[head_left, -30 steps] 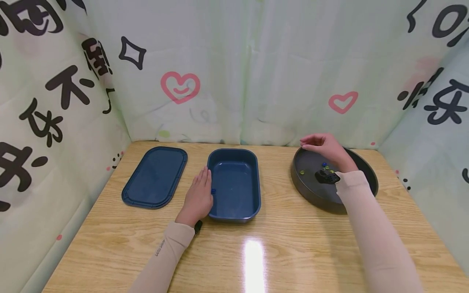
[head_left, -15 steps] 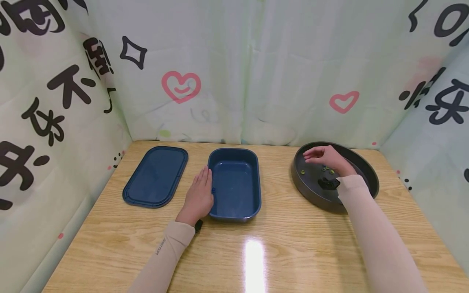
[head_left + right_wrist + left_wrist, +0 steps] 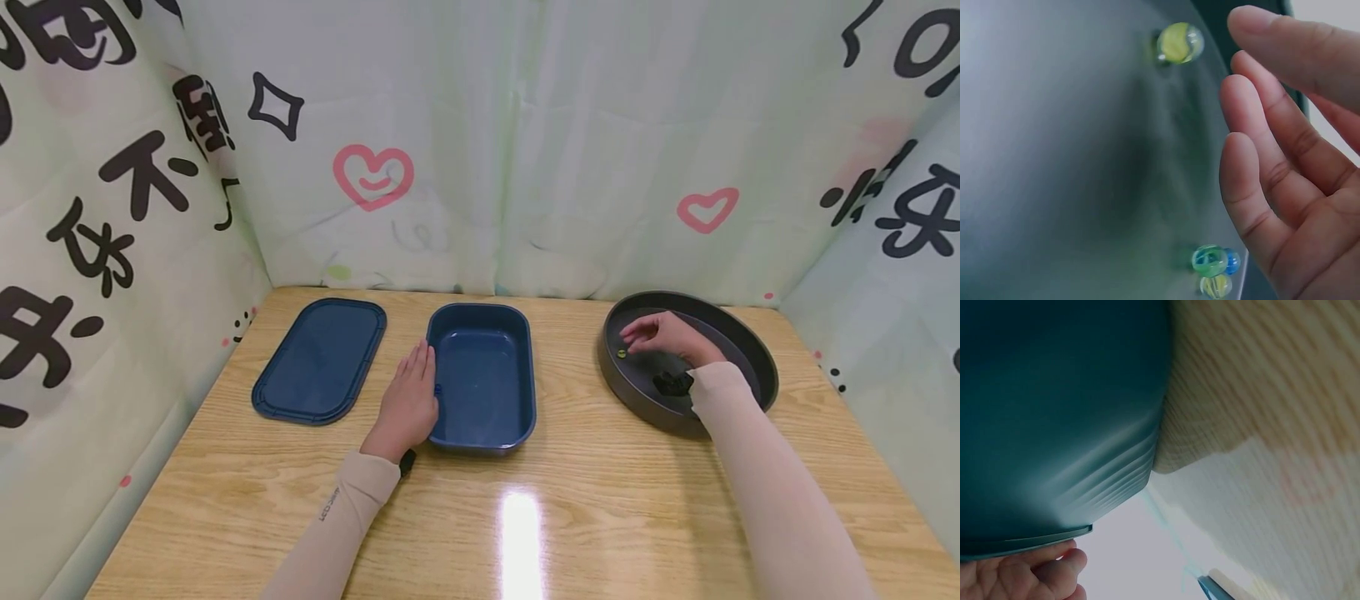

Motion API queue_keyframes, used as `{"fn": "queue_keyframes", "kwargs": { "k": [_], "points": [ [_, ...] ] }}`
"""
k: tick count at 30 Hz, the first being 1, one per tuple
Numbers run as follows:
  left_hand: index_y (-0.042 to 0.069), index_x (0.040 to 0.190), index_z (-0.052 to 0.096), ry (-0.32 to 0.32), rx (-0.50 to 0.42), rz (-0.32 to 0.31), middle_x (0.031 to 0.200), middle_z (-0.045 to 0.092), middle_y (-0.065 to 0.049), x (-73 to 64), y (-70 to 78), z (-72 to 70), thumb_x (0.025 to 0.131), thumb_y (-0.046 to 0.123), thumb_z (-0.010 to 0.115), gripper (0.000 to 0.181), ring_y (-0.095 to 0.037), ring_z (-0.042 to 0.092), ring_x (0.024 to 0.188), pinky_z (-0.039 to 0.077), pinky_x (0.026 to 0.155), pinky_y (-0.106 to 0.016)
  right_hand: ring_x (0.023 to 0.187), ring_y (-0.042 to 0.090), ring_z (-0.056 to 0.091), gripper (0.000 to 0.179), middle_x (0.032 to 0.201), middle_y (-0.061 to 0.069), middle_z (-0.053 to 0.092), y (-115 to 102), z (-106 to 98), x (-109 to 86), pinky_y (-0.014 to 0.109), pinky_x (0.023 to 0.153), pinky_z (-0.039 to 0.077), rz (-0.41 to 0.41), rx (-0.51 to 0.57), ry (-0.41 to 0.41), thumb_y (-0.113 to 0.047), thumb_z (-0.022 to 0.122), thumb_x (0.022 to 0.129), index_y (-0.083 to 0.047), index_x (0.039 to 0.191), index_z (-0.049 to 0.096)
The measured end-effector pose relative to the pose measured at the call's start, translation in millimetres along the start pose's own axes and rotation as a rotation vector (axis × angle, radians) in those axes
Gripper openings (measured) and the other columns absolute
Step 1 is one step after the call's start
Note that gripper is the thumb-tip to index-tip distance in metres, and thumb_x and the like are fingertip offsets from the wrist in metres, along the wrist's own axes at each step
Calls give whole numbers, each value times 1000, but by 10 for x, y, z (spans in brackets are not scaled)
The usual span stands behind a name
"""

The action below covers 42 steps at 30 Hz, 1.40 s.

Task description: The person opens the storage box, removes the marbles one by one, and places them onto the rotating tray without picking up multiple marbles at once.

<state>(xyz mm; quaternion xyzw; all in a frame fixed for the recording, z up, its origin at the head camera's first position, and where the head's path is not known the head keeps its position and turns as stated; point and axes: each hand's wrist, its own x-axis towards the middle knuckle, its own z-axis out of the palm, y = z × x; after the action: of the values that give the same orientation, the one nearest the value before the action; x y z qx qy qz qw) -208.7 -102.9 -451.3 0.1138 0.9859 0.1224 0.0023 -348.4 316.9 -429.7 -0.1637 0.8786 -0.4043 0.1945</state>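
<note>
My left hand (image 3: 407,406) lies flat along the left side of a blue rectangular box (image 3: 483,433), fingers straight. In the left wrist view its fingers (image 3: 1054,575) touch the rim of that box. Inside, close beside this hand, sits a small dark blue thing (image 3: 438,389). My right hand (image 3: 671,335) hovers inside a dark round pan (image 3: 637,404), fingers loosely bent and holding nothing. A yellow marble (image 3: 1180,44) lies on the pan's floor near the fingertips. Lower in the right wrist view, a green marble (image 3: 1209,260), a blue marble (image 3: 1232,261) and another yellow marble (image 3: 1215,287) cluster together; the hand hides them from the head view.
A blue lid (image 3: 318,362) lies flat on the wooden table (image 3: 600,500), left of the box. White printed curtains (image 3: 480,167) stand at the back and both sides. Bare wood separates the box from the pan.
From over the pan's far rim, my right hand has come nearer and lower, and it now covers the marbles seen before. The left hand has stayed against the box.
</note>
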Motion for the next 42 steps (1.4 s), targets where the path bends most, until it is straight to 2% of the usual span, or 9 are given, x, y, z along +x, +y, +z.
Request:
{"fn": "queue_keyframes", "kwargs": {
  "k": [14,25,31,36,42],
  "points": [
    [-5,148,16,-2,1,-5,158,10,-19,-2,5,2,95,12,46,64,-30,14,146,16,120,-41,70,0,63,29,90,19,70,51,59,91,16,66,51,7,-68,-30,3,69,79,15,105,63],
    [-5,148,17,3,2,-4,158,11,-19,2,-4,12,95,13,46,63,-30,14,146,16,120,-42,66,0,58,27,84,18,70,67,93,112,15,60,47,0,-128,-41,1,71,78,14,101,65],
    [-5,148,17,8,-1,-2,158,11,-19,-2,-2,14,95,12,45,63,-30,15,146,17,120,-42,63,-2,55,24,78,9,70,73,106,141,16,59,46,-4,-178,-28,1,72,77,12,98,67],
    [-6,148,18,9,3,-4,157,12,-19,-7,3,8,94,12,46,63,-31,16,146,17,120,-42,61,-3,54,21,74,4,69,77,114,153,15,58,46,-17,-177,-24,2,71,77,13,96,67],
    [-5,148,16,4,2,-7,158,11,-19,-8,0,4,94,13,46,64,-30,14,146,16,120,-42,62,-3,54,21,74,6,69,83,105,144,15,58,46,-33,-169,-19,1,71,78,13,95,67]
  ]
}}
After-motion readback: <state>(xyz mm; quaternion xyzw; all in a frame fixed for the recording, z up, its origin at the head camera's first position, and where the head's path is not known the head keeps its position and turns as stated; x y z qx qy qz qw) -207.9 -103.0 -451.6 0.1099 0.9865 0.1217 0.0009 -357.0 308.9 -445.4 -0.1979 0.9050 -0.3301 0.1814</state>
